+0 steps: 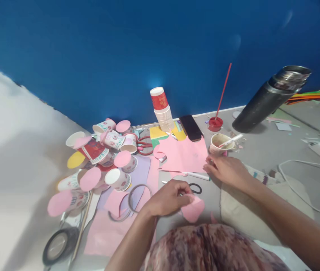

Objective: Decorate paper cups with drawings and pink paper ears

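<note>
A rounded piece of pink paper (194, 210) is pinched between the thumb and fingers of my left hand (171, 197), low over the table near my lap. Just beyond that hand lie black-handled scissors (196, 188). My right hand (224, 168) is at the right edge of a large pink sheet (184, 154), just in front of a paper cup (221, 145) with a white pen in it. Its fingers are bent close together, and whether they grip anything is too small to tell. A white marker (198, 175) lies along the sheet's near edge.
Many paper cups (118, 179), some with pink discs, crowd the left side beside black tape (60, 244). Stacked cups (164, 116), a phone (191, 127) and red pot (215, 124) stand or lie behind. A dark flask (261, 105) and white cable (295, 194) are right.
</note>
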`<state>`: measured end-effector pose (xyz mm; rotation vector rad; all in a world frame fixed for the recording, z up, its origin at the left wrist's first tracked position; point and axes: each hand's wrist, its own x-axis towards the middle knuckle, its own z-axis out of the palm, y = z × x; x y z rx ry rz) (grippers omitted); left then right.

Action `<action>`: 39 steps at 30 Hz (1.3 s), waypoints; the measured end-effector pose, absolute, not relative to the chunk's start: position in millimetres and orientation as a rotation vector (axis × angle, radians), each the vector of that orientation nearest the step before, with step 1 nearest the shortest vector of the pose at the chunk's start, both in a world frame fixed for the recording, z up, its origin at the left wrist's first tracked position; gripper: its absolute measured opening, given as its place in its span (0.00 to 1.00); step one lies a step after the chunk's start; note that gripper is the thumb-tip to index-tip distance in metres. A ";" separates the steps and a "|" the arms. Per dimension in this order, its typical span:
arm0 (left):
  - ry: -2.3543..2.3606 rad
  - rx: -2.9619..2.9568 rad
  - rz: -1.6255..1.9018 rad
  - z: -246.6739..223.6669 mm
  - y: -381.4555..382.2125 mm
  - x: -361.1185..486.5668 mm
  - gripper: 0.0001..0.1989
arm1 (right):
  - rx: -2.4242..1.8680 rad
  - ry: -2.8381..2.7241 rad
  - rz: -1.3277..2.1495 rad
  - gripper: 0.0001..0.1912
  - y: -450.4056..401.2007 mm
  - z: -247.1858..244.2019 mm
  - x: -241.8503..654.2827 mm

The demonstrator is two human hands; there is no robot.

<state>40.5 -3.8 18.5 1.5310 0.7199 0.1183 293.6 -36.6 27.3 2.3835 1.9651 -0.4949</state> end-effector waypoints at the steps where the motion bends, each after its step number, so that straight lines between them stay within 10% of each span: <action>1: 0.732 1.544 0.123 19.0 -3.9 41.1 0.10 | 2.405 1.969 -0.485 0.10 -34.2 23.9 291.1; 39: 0.802 1.462 0.296 -1.3 -6.5 46.8 0.04 | 1.504 2.741 -0.175 0.12 78.7 30.4 167.9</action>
